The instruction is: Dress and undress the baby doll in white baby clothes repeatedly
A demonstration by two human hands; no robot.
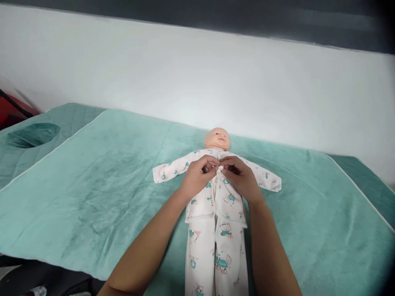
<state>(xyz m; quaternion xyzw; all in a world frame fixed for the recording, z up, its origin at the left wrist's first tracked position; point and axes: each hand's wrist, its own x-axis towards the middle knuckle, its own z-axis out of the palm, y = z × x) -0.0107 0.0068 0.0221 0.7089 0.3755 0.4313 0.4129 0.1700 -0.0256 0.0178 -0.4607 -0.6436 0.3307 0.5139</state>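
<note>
A baby doll (217, 139) lies on its back, dressed in a white printed baby shirt (230, 199) and matching trousers (226, 250). Its sleeves spread out to both sides. Over the doll's chest, my left hand (200, 173) pinches one front edge of the shirt. My right hand (239, 174) meets it from the other side, its fingers closed on the opposite edge. The fingertips nearly touch at the middle of the shirt front. Whatever small fastening lies between them is hidden. Below the hands the shirt front hangs slightly parted.
A green padded cover (108, 185) lies under the doll, with a face hole (33, 135) at the far left. Behind it rises a white wall (185, 78). A red item (12, 109) is at the left edge, and dark things (46, 279) lie at the lower left.
</note>
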